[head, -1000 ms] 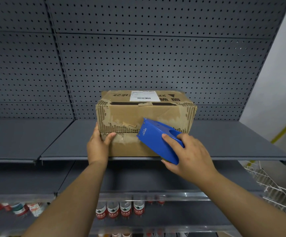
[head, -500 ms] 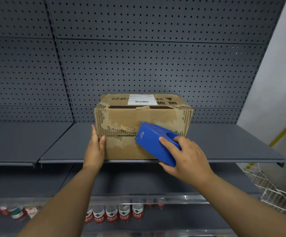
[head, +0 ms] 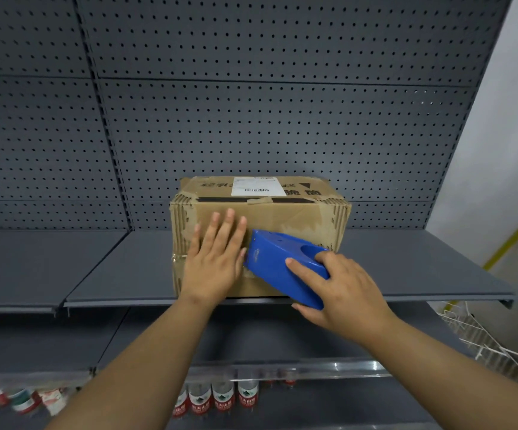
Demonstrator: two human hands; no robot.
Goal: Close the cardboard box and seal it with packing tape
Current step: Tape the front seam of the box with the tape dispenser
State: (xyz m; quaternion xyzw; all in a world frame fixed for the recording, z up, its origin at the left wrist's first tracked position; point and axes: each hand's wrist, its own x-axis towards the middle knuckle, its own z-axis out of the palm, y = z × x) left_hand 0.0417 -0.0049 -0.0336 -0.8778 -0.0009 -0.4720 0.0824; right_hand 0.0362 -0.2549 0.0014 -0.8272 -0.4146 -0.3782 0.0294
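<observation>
Your left hand has slid from the box's left corner onto its front face. It lies flat there, fingers straight against the cardboard. The cardboard box sits closed on the grey shelf, in front of the pegboard. Your right hand grips the blue tape dispenser, fingers curled round it, its nose at the box front just beside your left hand. A white label lies on the box top.

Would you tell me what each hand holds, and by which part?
Right hand grips the blue tape dispenser by its near end; left hand lies flat on the box, holding nothing.
</observation>
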